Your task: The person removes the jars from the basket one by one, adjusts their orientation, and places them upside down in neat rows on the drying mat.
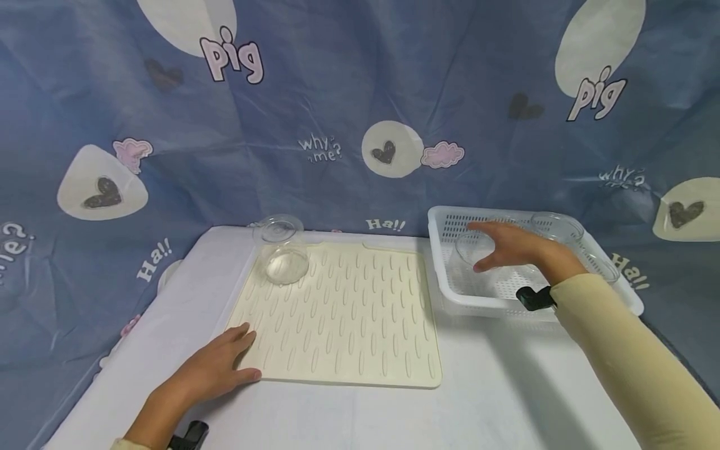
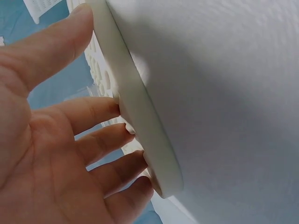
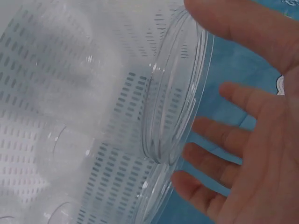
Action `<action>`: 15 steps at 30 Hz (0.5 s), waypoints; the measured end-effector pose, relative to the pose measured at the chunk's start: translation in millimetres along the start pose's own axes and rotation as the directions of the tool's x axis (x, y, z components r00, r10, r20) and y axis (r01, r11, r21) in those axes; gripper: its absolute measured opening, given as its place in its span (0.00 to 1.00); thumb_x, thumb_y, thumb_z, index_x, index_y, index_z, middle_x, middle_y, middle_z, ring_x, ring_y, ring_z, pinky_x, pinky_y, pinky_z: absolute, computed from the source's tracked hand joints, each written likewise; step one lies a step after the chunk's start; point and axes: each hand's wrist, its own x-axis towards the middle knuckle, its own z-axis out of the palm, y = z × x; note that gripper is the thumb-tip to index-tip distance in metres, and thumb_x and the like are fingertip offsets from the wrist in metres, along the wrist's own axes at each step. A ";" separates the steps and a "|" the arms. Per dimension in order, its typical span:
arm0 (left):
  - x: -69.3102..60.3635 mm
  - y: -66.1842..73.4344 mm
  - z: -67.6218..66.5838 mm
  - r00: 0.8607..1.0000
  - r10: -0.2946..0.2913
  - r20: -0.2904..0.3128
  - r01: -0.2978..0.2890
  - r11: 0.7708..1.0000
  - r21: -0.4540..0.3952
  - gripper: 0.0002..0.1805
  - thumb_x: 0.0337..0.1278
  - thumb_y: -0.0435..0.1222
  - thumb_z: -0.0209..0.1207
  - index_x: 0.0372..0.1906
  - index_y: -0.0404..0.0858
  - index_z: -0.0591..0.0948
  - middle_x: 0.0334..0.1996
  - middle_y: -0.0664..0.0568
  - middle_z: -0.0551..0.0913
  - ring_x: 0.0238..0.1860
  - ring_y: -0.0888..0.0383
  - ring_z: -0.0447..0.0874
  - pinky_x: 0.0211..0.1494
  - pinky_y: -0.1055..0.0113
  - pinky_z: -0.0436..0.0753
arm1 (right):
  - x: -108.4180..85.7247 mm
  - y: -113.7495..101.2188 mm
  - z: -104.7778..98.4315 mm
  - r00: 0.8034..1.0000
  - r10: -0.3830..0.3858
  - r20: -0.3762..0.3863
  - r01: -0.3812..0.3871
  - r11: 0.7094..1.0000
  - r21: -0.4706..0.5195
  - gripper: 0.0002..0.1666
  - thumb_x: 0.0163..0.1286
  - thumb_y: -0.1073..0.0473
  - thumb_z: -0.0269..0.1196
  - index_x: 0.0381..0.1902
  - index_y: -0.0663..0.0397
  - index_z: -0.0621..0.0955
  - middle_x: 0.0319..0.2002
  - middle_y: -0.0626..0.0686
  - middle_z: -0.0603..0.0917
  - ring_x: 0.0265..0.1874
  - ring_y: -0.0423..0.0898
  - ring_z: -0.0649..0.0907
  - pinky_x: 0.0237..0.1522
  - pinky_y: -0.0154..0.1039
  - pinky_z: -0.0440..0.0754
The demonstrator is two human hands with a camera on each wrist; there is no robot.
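Observation:
At the near left corner of the cream ribbed mat (image 1: 360,312), my left hand (image 1: 210,367) rests with spread fingers; the left wrist view shows its fingertips touching the rim of the mat (image 2: 140,112). My right hand (image 1: 509,245) is over the white perforated basket (image 1: 469,300), thumb and fingers apart around a clear round container (image 1: 474,248). In the right wrist view the thumb is at the rim of a clear container (image 3: 173,88), and whether it touches cannot be told. Several more clear containers lie in the basket.
Two clear round containers stand at the mat's far left corner, one (image 1: 287,265) on the mat and another (image 1: 278,229) behind it. A blue patterned cloth (image 1: 337,94) hangs behind the white table (image 1: 394,415).

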 end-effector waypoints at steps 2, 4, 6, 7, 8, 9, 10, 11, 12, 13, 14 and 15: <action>0.3 -0.6 -0.1 1.000 0.003 -0.001 -0.003 1.000 0.000 0.49 0.48 0.55 0.70 0.68 0.26 0.70 0.72 0.28 0.63 0.71 0.27 0.62 0.67 0.35 0.70 | 2.0 -1.1 1.1 1.000 0.006 -0.001 -0.006 1.000 -0.027 0.57 0.55 0.46 0.75 0.76 0.56 0.60 0.74 0.69 0.61 0.72 0.74 0.59 0.69 0.75 0.57; 0.6 -1.1 -0.1 1.000 0.003 0.000 -0.003 1.000 -0.001 0.49 0.48 0.55 0.69 0.68 0.26 0.70 0.72 0.28 0.63 0.71 0.27 0.62 0.67 0.35 0.70 | 3.1 -2.4 2.7 1.000 0.014 -0.004 -0.014 0.998 -0.053 0.56 0.55 0.46 0.75 0.76 0.54 0.61 0.75 0.68 0.61 0.72 0.75 0.59 0.68 0.77 0.57; 0.4 -1.5 -0.3 1.000 0.008 -0.004 -0.008 1.000 0.000 0.49 0.48 0.56 0.69 0.68 0.26 0.70 0.72 0.28 0.63 0.71 0.27 0.62 0.67 0.35 0.70 | 3.6 -4.5 4.1 1.000 0.019 -0.017 -0.020 0.998 -0.063 0.55 0.54 0.48 0.75 0.76 0.53 0.62 0.75 0.68 0.61 0.71 0.75 0.59 0.67 0.78 0.58; 0.4 -1.7 -0.2 1.000 0.011 -0.005 -0.011 1.000 0.000 0.49 0.48 0.56 0.69 0.68 0.26 0.70 0.72 0.28 0.63 0.71 0.27 0.62 0.67 0.35 0.70 | 3.8 -5.2 4.8 1.000 0.022 -0.021 -0.023 0.998 -0.060 0.55 0.54 0.48 0.75 0.76 0.53 0.63 0.74 0.68 0.61 0.71 0.75 0.58 0.66 0.79 0.58; 0.5 -1.8 -0.2 1.000 0.013 -0.008 -0.013 1.000 0.002 0.49 0.49 0.56 0.69 0.68 0.26 0.70 0.72 0.28 0.63 0.71 0.27 0.62 0.67 0.35 0.70 | 3.8 -5.5 5.4 0.999 0.022 -0.028 -0.023 0.998 -0.057 0.55 0.54 0.49 0.75 0.75 0.52 0.63 0.74 0.68 0.62 0.71 0.75 0.58 0.66 0.79 0.58; 0.5 -1.8 -0.2 1.000 0.015 -0.009 -0.015 1.000 0.004 0.49 0.49 0.56 0.69 0.68 0.26 0.70 0.72 0.28 0.63 0.71 0.27 0.62 0.67 0.35 0.70 | 3.6 -6.0 5.9 0.999 0.023 -0.032 -0.024 0.998 -0.054 0.55 0.54 0.49 0.75 0.75 0.52 0.64 0.74 0.68 0.62 0.71 0.75 0.58 0.66 0.79 0.59; 0.5 -1.7 -0.2 1.000 0.017 -0.011 -0.017 1.000 0.005 0.49 0.49 0.56 0.69 0.68 0.27 0.70 0.72 0.28 0.63 0.71 0.27 0.62 0.67 0.35 0.70 | 3.6 -6.3 6.5 0.999 0.024 -0.035 -0.025 0.999 -0.048 0.54 0.54 0.49 0.76 0.75 0.52 0.64 0.74 0.68 0.62 0.71 0.74 0.58 0.66 0.79 0.59; 0.5 -1.6 -0.3 1.000 0.017 -0.011 -0.017 1.000 0.006 0.48 0.49 0.56 0.69 0.68 0.27 0.70 0.72 0.28 0.63 0.71 0.27 0.62 0.67 0.35 0.70 | 3.7 -6.4 6.8 0.999 0.022 -0.038 -0.023 0.999 -0.041 0.54 0.54 0.49 0.75 0.75 0.52 0.64 0.74 0.68 0.61 0.71 0.74 0.58 0.66 0.79 0.58; 0.6 -1.6 -0.5 1.000 0.017 -0.011 -0.017 1.000 0.006 0.48 0.49 0.56 0.69 0.68 0.27 0.70 0.71 0.28 0.63 0.71 0.27 0.62 0.67 0.35 0.71 | 3.7 -6.2 7.0 0.999 0.020 -0.036 -0.022 0.999 -0.037 0.54 0.54 0.49 0.75 0.75 0.52 0.64 0.74 0.69 0.61 0.71 0.75 0.58 0.66 0.78 0.59; 0.7 -1.4 -0.6 1.000 0.017 -0.011 -0.017 1.000 0.008 0.48 0.48 0.56 0.69 0.68 0.27 0.70 0.71 0.28 0.64 0.70 0.27 0.63 0.67 0.35 0.71 | 3.6 -6.4 7.0 0.999 0.020 -0.032 -0.021 0.999 -0.030 0.55 0.54 0.49 0.75 0.75 0.53 0.63 0.74 0.69 0.61 0.72 0.75 0.59 0.66 0.78 0.59; 0.7 -1.3 -0.7 1.000 0.017 -0.011 -0.017 1.000 0.009 0.48 0.48 0.55 0.69 0.68 0.27 0.70 0.71 0.28 0.64 0.70 0.27 0.63 0.67 0.35 0.71 | 3.7 -6.5 7.0 0.999 0.020 -0.027 -0.021 1.000 -0.024 0.55 0.54 0.49 0.75 0.76 0.53 0.63 0.74 0.70 0.60 0.72 0.75 0.59 0.67 0.77 0.60; 0.7 -1.1 -0.7 1.000 0.016 -0.010 -0.016 1.000 0.008 0.48 0.48 0.55 0.69 0.67 0.27 0.71 0.71 0.28 0.64 0.70 0.27 0.63 0.67 0.35 0.71 | 3.7 -6.8 6.7 1.000 0.025 -0.019 -0.025 1.000 -0.018 0.56 0.54 0.49 0.75 0.76 0.53 0.62 0.74 0.70 0.59 0.72 0.74 0.59 0.67 0.77 0.60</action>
